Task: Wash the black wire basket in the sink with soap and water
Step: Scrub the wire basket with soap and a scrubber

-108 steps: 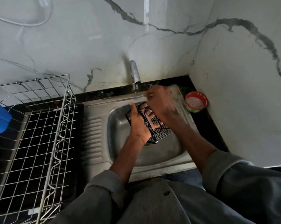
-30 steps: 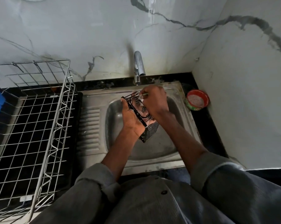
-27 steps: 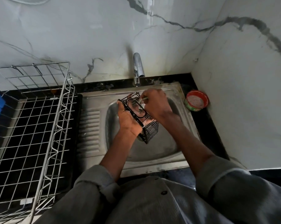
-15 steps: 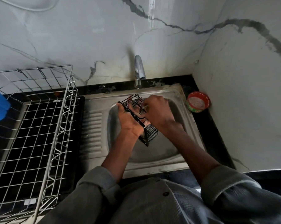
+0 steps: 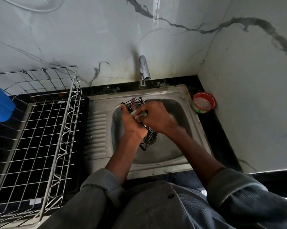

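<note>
The black wire basket (image 5: 147, 138) is held tilted above the sink (image 5: 172, 154) bowl. The left hand (image 5: 133, 124) grips its side wires; the right hand (image 5: 157, 118) pinches a green scrubber (image 5: 143, 114) against the frame. Recommended: keep the left grip firm, work the scrubber along each wire, turn the basket to expose all 4 sides, then rinse under the tap (image 5: 144, 70)
</note>
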Action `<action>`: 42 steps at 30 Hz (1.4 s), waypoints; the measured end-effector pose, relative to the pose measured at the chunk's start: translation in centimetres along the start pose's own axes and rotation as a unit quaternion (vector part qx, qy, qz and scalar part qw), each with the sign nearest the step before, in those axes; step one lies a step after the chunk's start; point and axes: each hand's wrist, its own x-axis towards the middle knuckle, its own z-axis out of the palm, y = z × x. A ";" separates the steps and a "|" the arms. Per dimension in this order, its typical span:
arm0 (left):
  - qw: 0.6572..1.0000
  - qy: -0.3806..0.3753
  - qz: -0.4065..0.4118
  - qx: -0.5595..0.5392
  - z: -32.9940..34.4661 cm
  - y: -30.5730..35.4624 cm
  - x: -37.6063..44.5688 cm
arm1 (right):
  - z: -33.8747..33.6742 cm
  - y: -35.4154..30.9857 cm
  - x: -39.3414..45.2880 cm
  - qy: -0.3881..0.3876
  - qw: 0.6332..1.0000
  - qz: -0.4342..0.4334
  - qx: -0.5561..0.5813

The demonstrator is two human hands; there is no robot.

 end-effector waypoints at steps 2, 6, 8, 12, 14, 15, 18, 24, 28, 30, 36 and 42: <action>1.000 -0.022 -0.010 0.014 0.3 -0.3 -0.6 | 0.7 0.1 1.1 0.092 0.995 0.024 0.013; 0.997 -0.065 -0.017 0.035 1.0 -0.7 -1.6 | 0.5 0.4 3.2 0.190 0.981 0.015 0.020; 0.998 -0.059 0.004 0.026 1.1 -0.6 -1.2 | 0.9 -0.2 3.4 0.147 0.989 -0.021 0.025; 0.998 -0.063 -0.005 0.001 -0.1 0.4 -0.3 | 0.5 0.6 1.6 0.030 0.999 -0.035 0.004; 0.997 -0.067 -0.033 0.025 -0.2 0.6 -0.3 | -0.9 2.0 1.2 -0.037 0.998 -0.035 -0.032; 0.996 -0.069 -0.043 0.027 -0.3 0.5 -0.2 | -1.3 2.5 1.2 -0.053 0.996 -0.041 -0.062; 0.996 -0.067 -0.041 0.042 0.4 0.1 -1.0 | -0.3 1.8 1.8 0.005 0.997 -0.040 -0.072; 0.999 -0.045 -0.001 0.001 -0.4 -0.3 -0.1 | 1.0 0.3 2.2 0.060 0.997 -0.043 0.037; 0.999 -0.038 -0.011 -0.005 -1.0 0.2 0.1 | -1.4 2.3 0.5 -0.058 0.990 -0.110 -0.063; 0.999 -0.039 -0.001 0.019 -0.6 -0.4 -0.5 | -0.9 2.1 0.5 -0.039 0.995 -0.094 -0.024; 0.990 -0.082 -0.024 0.114 0.5 -2.1 -2.5 | 1.6 0.0 4.2 0.153 0.979 -0.009 0.135; 0.988 -0.120 -0.055 0.084 0.3 -0.6 -1.8 | -1.5 0.9 3.5 0.016 0.996 -0.083 0.004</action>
